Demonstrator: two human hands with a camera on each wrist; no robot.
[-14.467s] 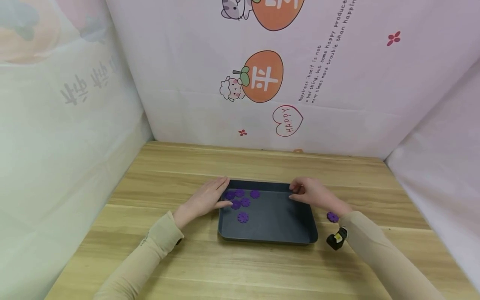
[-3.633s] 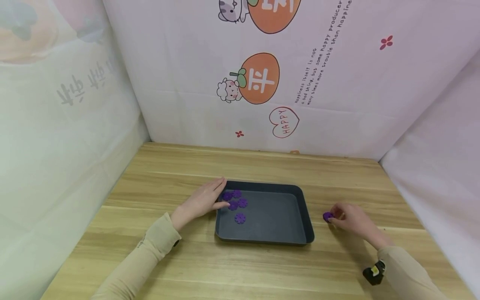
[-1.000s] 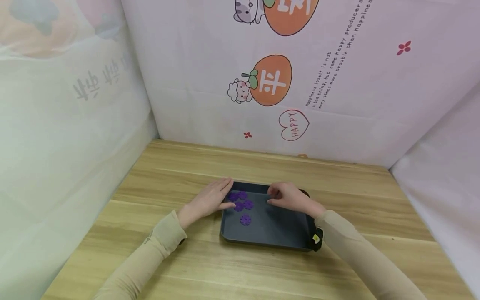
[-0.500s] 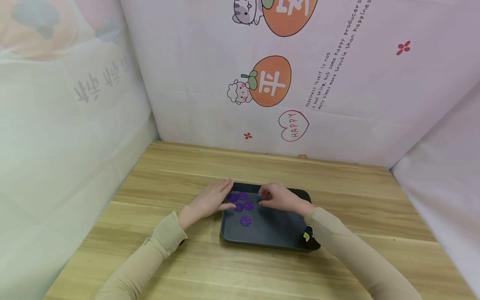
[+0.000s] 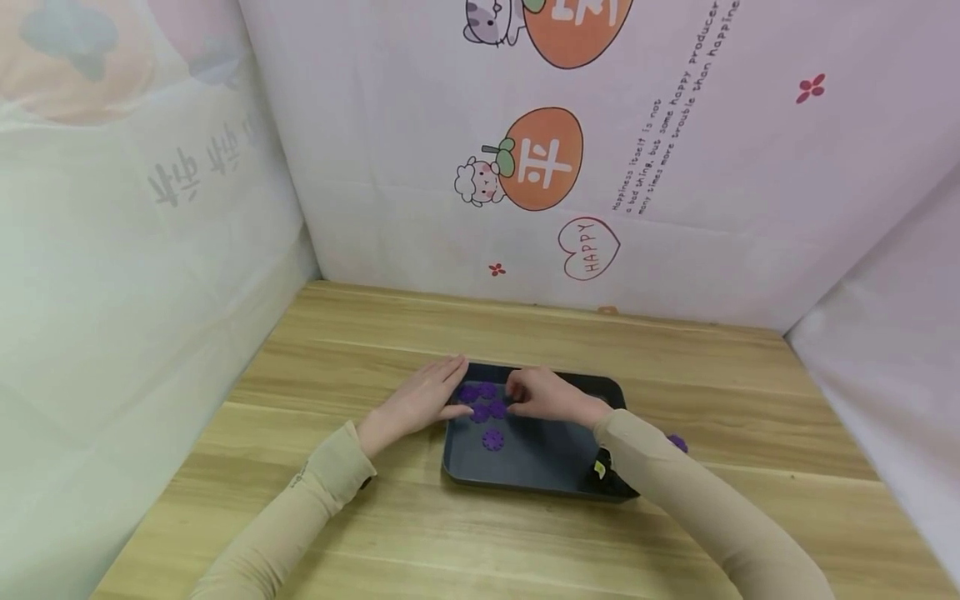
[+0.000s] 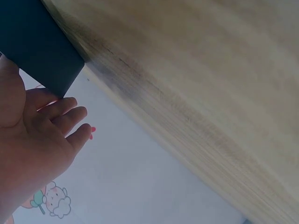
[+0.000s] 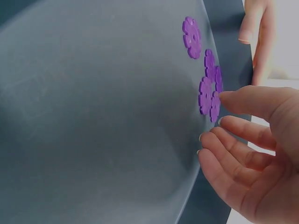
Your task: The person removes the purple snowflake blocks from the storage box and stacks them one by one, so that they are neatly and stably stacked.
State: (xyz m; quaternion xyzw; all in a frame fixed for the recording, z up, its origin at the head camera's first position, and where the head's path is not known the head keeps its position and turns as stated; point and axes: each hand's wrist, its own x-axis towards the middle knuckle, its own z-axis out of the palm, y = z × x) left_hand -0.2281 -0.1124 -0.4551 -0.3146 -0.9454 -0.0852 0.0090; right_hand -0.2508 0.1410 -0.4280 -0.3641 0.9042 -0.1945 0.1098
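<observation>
A dark grey rectangular tray [image 5: 525, 477] lies on the wooden table. My left hand [image 5: 411, 404] holds its left side, thumb over the rim and fingers along the outer wall. Several purple flower-shaped notched discs lie flat toward the tray's left end, one front disc [image 5: 492, 440] apart from the cluster. My right hand [image 5: 551, 395] hovers over the tray just right of that cluster. In the right wrist view its fingers are loosely bent and hold nothing; the thumb tip is close to a clustered disc [image 7: 205, 95], and I cannot tell whether they touch.
Another purple disc [image 5: 677, 442] lies on the table [image 5: 787, 483] right of the tray, partly hidden by the right sleeve. Printed white cloth [image 5: 405, 225] walls the table at the back and sides.
Earlier, my right hand pinched a disc on the table at right; one fewer disc lies in the tray than at first. Lately that hand has moved left to the cluster. The left hand stays.
</observation>
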